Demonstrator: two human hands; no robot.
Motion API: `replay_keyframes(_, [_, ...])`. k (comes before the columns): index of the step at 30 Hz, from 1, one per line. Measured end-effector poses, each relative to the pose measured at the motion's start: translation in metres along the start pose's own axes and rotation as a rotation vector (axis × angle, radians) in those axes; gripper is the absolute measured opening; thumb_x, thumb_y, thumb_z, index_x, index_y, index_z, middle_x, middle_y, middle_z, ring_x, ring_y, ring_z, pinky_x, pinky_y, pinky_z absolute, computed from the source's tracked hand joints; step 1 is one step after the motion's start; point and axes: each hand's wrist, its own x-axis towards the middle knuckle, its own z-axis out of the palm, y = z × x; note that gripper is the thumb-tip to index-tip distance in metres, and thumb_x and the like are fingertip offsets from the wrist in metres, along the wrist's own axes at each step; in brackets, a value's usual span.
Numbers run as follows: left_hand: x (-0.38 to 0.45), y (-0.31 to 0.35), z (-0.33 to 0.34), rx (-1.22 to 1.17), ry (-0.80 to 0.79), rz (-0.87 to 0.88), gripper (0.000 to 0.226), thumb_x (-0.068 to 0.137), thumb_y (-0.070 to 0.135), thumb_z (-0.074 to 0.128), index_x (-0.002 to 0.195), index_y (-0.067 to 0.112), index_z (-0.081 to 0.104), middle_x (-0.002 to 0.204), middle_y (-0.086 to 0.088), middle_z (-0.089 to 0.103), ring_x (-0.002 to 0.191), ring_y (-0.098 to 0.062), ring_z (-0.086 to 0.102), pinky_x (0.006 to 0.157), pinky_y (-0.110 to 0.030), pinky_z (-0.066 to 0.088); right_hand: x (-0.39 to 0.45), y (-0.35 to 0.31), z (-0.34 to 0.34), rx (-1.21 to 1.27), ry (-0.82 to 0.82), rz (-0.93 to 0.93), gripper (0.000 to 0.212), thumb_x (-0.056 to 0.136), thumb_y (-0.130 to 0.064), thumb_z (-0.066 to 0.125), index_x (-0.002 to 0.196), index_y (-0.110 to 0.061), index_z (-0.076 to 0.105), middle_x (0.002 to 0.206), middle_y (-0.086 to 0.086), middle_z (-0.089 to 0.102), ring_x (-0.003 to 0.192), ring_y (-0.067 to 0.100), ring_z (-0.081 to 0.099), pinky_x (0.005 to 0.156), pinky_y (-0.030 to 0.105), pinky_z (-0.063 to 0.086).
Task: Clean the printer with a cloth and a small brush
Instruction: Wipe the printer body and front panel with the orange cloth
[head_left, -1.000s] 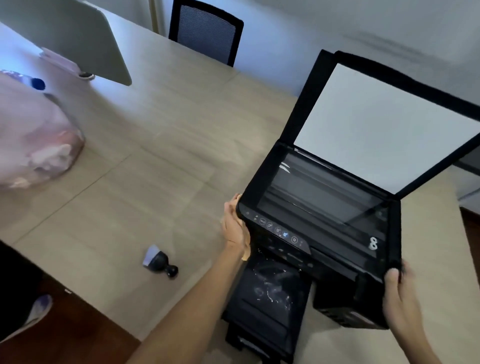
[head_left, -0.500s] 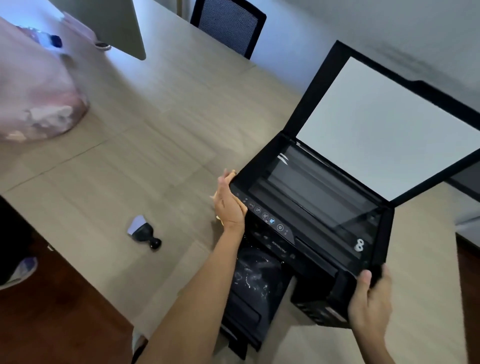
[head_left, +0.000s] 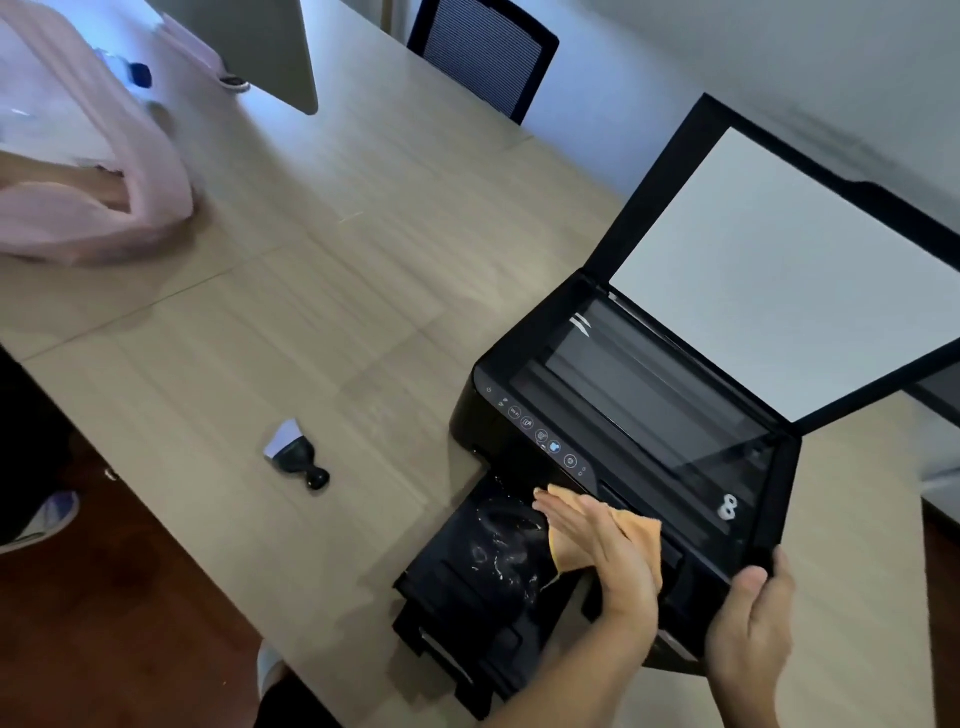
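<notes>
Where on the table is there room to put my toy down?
Bare wood lies between the small brush, the pink bag and the printer. It is crowded at the printer's front, where the left hand presses the orange cloth.

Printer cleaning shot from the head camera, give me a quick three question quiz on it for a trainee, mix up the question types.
1. True or false: the printer's scanner lid is raised.
2. Which tool lies unused on the wooden table? A) orange cloth B) small brush C) spray bottle
3. Fill in: the left hand presses the orange cloth against the printer's ____, just below the control panel.

Key
1. True; its white underside faces the camera.
2. B; the small brush lies apart, left of the printer.
3. Front. Meanwhile the right hand grips the printer's near right corner, thumb on top.
</notes>
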Motion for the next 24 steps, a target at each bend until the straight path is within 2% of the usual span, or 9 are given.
replay_keyframes(2, [0.008, 0.013, -0.003, 0.093, 0.004, 0.172, 0.106, 0.063, 0.097, 0.013, 0.141, 0.032, -0.019, 0.153, 0.018, -0.025, 0.146, -0.001, -0.018, 0.124, -0.036, -0.01, -0.001, -0.002, 0.001, 0.011, -0.003, -0.004, 0.063, 0.089, -0.055, 0.022, 0.143, -0.022, 0.027, 0.149, 0.01, 0.039, 0.135, 0.03, 0.036, 0.113, 0.047, 0.028])
replay_keyframes(4, [0.031, 0.035, -0.009, 0.199, 0.087, 0.393, 0.071, 0.097, 0.06, 0.02, 0.146, 0.023, -0.016, 0.159, 0.007, -0.022, 0.15, -0.007, -0.016, 0.125, -0.04, -0.006, -0.002, -0.005, 0.002, 0.02, -0.006, -0.012, 0.063, 0.089, -0.054, 0.022, 0.143, -0.022, 0.027, 0.148, 0.01, 0.04, 0.135, 0.03, 0.037, 0.112, 0.046, 0.029])
replay_keyframes(7, [0.084, 0.079, -0.019, 0.258, 0.21, 0.617, 0.058, 0.103, 0.03, 0.028, 0.155, 0.008, 0.014, 0.164, -0.005, 0.014, 0.151, -0.007, 0.01, 0.125, -0.034, 0.01, 0.0, -0.003, 0.003, 0.029, 0.004, -0.016, 0.062, 0.089, -0.052, 0.023, 0.143, -0.022, 0.028, 0.147, 0.01, 0.041, 0.134, 0.03, 0.038, 0.112, 0.046, 0.029])
replay_keyframes(8, [0.098, 0.099, -0.025, 0.267, 0.245, 0.671, 0.05, 0.103, 0.026, 0.033, 0.15, 0.009, 0.035, 0.156, -0.001, 0.037, 0.142, -0.007, 0.032, 0.121, -0.035, 0.026, 0.0, -0.003, 0.002, 0.03, 0.005, -0.022, 0.063, 0.089, -0.052, 0.023, 0.143, -0.021, 0.028, 0.147, 0.011, 0.041, 0.134, 0.03, 0.038, 0.112, 0.046, 0.029])
replay_keyframes(10, [0.116, 0.131, -0.036, 0.161, 0.18, 0.679, 0.033, 0.101, 0.022, 0.04, 0.118, 0.016, 0.068, 0.119, 0.016, 0.067, 0.087, -0.018, 0.066, 0.078, -0.036, 0.057, 0.0, -0.002, 0.003, 0.032, 0.005, -0.034, 0.064, 0.089, -0.052, 0.023, 0.143, -0.019, 0.028, 0.148, 0.011, 0.04, 0.134, 0.029, 0.037, 0.111, 0.044, 0.028])
replay_keyframes(12, [0.144, 0.137, -0.051, 0.042, -0.017, 0.509, 0.034, 0.099, 0.017, 0.04, 0.096, 0.01, 0.073, 0.1, 0.013, 0.074, 0.052, -0.013, 0.062, 0.054, -0.027, 0.056, 0.0, -0.002, 0.003, 0.033, 0.001, -0.037, 0.065, 0.089, -0.051, 0.022, 0.144, -0.016, 0.029, 0.149, 0.011, 0.039, 0.136, 0.028, 0.036, 0.112, 0.042, 0.027])
replay_keyframes(15, [0.185, 0.118, -0.076, -0.025, -0.051, 0.149, 0.048, 0.082, 0.042, 0.057, 0.102, 0.004, 0.075, 0.102, -0.011, 0.073, 0.101, -0.033, 0.069, 0.099, -0.047, 0.053, 0.0, 0.0, 0.003, 0.016, 0.001, -0.023, 0.066, 0.089, -0.051, 0.022, 0.144, -0.015, 0.028, 0.15, 0.011, 0.038, 0.137, 0.028, 0.034, 0.113, 0.041, 0.025])
replay_keyframes(18, [0.189, 0.101, -0.086, -0.021, 0.076, -0.129, 0.039, 0.07, 0.047, 0.062, 0.083, 0.013, 0.076, 0.085, -0.012, 0.072, 0.089, -0.033, 0.07, 0.081, -0.041, 0.06, -0.001, 0.0, 0.003, 0.028, 0.002, -0.029, 0.067, 0.089, -0.052, 0.022, 0.144, -0.015, 0.029, 0.15, 0.01, 0.037, 0.137, 0.027, 0.034, 0.114, 0.041, 0.025])
replay_keyframes(24, [0.131, 0.124, -0.046, -0.009, 0.093, 0.286, 0.031, 0.092, 0.044, 0.045, 0.113, 0.043, 0.068, 0.143, -0.012, 0.053, 0.137, -0.031, 0.045, 0.116, -0.047, 0.035, 0.0, -0.003, 0.003, 0.052, 0.012, -0.015, 0.065, 0.092, -0.049, 0.02, 0.144, -0.012, 0.028, 0.151, 0.009, 0.036, 0.139, 0.024, 0.032, 0.115, 0.038, 0.024])
